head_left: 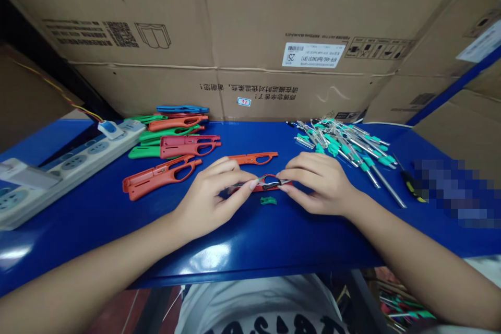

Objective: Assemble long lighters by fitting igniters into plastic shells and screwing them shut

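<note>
Between my two hands a red lighter casing (256, 188) lies low over the blue table, with a thin wire and a small black part (271, 186) in it. My left hand (209, 193) is closed in a pinch at the casing's left side, around the wire. At the other end, my right hand (319, 182) also pinches the casing and wire; its fingertips partly hide what they grip. Just below sits a small green plastic piece (269, 201), touched by neither hand. An orange lighter casing half (254, 158) rests behind my left fingers.
Several red, green and orange casing halves (156, 177) are stacked at left, beside a white power strip (78, 162). Metal lighter tubes with teal pieces (344, 141) pile up at right, near a screwdriver (410, 185). A large cardboard sheet (176, 83) stands along the back.
</note>
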`<state>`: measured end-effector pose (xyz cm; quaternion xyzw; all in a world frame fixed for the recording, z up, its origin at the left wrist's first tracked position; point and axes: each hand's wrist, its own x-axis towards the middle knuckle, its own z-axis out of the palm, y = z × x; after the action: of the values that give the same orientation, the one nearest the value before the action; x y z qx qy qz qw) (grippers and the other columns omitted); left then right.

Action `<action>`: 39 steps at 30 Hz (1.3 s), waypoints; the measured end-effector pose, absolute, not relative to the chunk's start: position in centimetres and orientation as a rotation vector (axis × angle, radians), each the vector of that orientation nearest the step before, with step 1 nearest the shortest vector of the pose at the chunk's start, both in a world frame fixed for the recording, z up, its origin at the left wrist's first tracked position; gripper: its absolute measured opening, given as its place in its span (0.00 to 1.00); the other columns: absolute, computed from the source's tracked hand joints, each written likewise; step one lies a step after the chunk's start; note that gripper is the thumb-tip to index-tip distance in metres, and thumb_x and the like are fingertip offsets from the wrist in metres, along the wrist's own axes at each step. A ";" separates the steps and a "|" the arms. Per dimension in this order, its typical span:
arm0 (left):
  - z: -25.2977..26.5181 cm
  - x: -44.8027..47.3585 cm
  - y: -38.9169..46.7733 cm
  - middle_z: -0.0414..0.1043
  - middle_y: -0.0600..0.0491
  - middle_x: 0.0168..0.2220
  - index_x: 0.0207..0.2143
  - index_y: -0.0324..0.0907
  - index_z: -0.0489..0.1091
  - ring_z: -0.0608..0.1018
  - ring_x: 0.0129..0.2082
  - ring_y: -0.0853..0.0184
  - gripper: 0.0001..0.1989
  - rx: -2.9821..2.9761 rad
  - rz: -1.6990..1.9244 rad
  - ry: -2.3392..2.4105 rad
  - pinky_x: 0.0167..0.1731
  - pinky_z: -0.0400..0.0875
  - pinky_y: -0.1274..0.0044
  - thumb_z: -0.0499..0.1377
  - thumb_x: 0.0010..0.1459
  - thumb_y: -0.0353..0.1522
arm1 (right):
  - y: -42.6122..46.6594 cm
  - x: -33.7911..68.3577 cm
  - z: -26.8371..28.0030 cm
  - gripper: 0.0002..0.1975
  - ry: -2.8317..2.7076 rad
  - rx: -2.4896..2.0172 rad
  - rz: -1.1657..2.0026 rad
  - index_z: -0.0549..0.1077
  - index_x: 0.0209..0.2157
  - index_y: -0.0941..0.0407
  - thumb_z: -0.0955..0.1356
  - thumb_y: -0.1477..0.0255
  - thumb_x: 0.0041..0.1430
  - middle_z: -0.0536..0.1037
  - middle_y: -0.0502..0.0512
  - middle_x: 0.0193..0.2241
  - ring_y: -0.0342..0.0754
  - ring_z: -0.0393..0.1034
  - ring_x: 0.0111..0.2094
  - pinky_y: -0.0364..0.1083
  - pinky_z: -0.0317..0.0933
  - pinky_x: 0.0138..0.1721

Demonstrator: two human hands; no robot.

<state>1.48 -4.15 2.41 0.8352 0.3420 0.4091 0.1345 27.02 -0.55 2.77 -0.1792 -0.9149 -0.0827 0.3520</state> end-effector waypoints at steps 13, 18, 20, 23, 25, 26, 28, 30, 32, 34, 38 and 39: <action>2.6 0.8 -3.9 0.68 0.52 0.30 0.47 0.40 0.75 0.68 0.30 0.67 0.10 2.945 0.982 0.909 0.31 0.65 0.75 0.55 0.69 0.31 | -0.4 27.0 2.1 0.07 -2.453 -0.489 -0.143 0.75 0.42 0.57 0.67 0.71 0.67 0.79 0.57 0.35 0.47 0.72 0.35 0.45 0.66 0.35; 2.9 0.9 -3.9 0.69 0.53 0.29 0.45 0.41 0.76 0.68 0.30 0.67 0.10 3.020 0.947 0.939 0.29 0.64 0.76 0.55 0.70 0.32 | -0.3 26.9 1.9 0.06 -2.448 -0.481 -0.139 0.75 0.42 0.57 0.67 0.71 0.67 0.78 0.56 0.35 0.47 0.73 0.35 0.45 0.67 0.35; 3.0 0.9 -3.9 0.69 0.53 0.29 0.44 0.42 0.76 0.68 0.30 0.67 0.10 3.071 0.935 0.937 0.29 0.64 0.76 0.55 0.70 0.32 | -0.3 26.9 1.9 0.06 -2.439 -0.475 -0.135 0.75 0.42 0.57 0.67 0.71 0.67 0.79 0.56 0.35 0.47 0.73 0.35 0.45 0.67 0.36; 3.1 0.9 -4.0 0.69 0.54 0.28 0.41 0.42 0.76 0.67 0.29 0.67 0.10 3.150 0.909 0.913 0.28 0.61 0.75 0.55 0.70 0.32 | -0.4 26.8 1.8 0.06 -2.450 -0.461 -0.119 0.74 0.42 0.57 0.67 0.70 0.67 0.79 0.57 0.35 0.47 0.72 0.36 0.45 0.67 0.36; 3.1 1.0 -4.1 0.70 0.54 0.27 0.41 0.42 0.76 0.67 0.29 0.67 0.09 3.175 0.889 0.906 0.27 0.60 0.75 0.55 0.70 0.32 | -0.5 26.7 1.7 0.06 -2.474 -0.453 -0.115 0.74 0.42 0.57 0.67 0.70 0.67 0.79 0.56 0.35 0.47 0.72 0.35 0.45 0.67 0.35; 3.1 1.0 -4.1 0.70 0.54 0.28 0.41 0.42 0.76 0.67 0.29 0.67 0.09 3.174 0.881 0.905 0.27 0.60 0.75 0.56 0.70 0.33 | -0.5 26.6 1.7 0.06 -2.486 -0.446 -0.118 0.74 0.42 0.57 0.67 0.70 0.67 0.79 0.56 0.35 0.47 0.72 0.35 0.45 0.66 0.35; 3.0 1.1 -4.2 0.70 0.54 0.28 0.42 0.42 0.76 0.68 0.30 0.67 0.10 3.157 0.865 0.906 0.27 0.60 0.75 0.55 0.70 0.33 | -0.7 26.4 1.6 0.06 -2.499 -0.425 -0.128 0.74 0.41 0.58 0.66 0.70 0.67 0.79 0.56 0.34 0.47 0.72 0.35 0.45 0.65 0.34; 2.9 1.1 -4.2 0.70 0.53 0.29 0.42 0.42 0.76 0.69 0.30 0.67 0.11 3.126 0.837 0.904 0.28 0.62 0.75 0.54 0.71 0.34 | -0.7 26.2 1.4 0.06 -2.502 -0.406 -0.133 0.74 0.41 0.58 0.66 0.70 0.68 0.79 0.56 0.34 0.47 0.72 0.35 0.45 0.65 0.34; 2.7 1.1 -4.2 0.71 0.53 0.30 0.43 0.42 0.76 0.70 0.31 0.67 0.12 3.091 0.804 0.905 0.29 0.64 0.76 0.53 0.71 0.34 | -0.8 26.0 1.3 0.06 -2.503 -0.406 -0.134 0.74 0.41 0.57 0.65 0.70 0.68 0.79 0.55 0.34 0.46 0.72 0.35 0.44 0.64 0.34; 2.6 1.2 -4.2 0.71 0.52 0.31 0.43 0.42 0.76 0.70 0.32 0.66 0.12 3.055 0.788 0.921 0.31 0.66 0.75 0.53 0.71 0.34 | -0.8 25.9 1.1 0.06 -2.511 -0.423 -0.122 0.73 0.41 0.57 0.65 0.70 0.68 0.78 0.55 0.34 0.46 0.72 0.35 0.44 0.64 0.33; 2.2 1.3 -4.2 0.72 0.51 0.31 0.43 0.41 0.77 0.71 0.33 0.66 0.12 3.001 0.823 0.948 0.33 0.68 0.75 0.53 0.71 0.33 | -0.9 26.0 0.9 0.07 -2.515 -0.464 -0.062 0.73 0.42 0.57 0.65 0.70 0.69 0.78 0.56 0.35 0.46 0.73 0.36 0.43 0.65 0.34; 2.1 1.3 -4.3 0.72 0.51 0.31 0.43 0.41 0.76 0.71 0.33 0.65 0.12 2.982 0.844 0.947 0.33 0.68 0.75 0.53 0.71 0.33 | -0.9 26.0 0.9 0.07 -2.514 -0.473 -0.046 0.73 0.42 0.57 0.65 0.70 0.69 0.78 0.56 0.36 0.46 0.73 0.37 0.43 0.65 0.34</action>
<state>1.32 -4.25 2.08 0.9191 0.2921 0.2600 -0.0493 26.02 -0.90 0.89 -0.1772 -0.9411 -0.0173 0.2873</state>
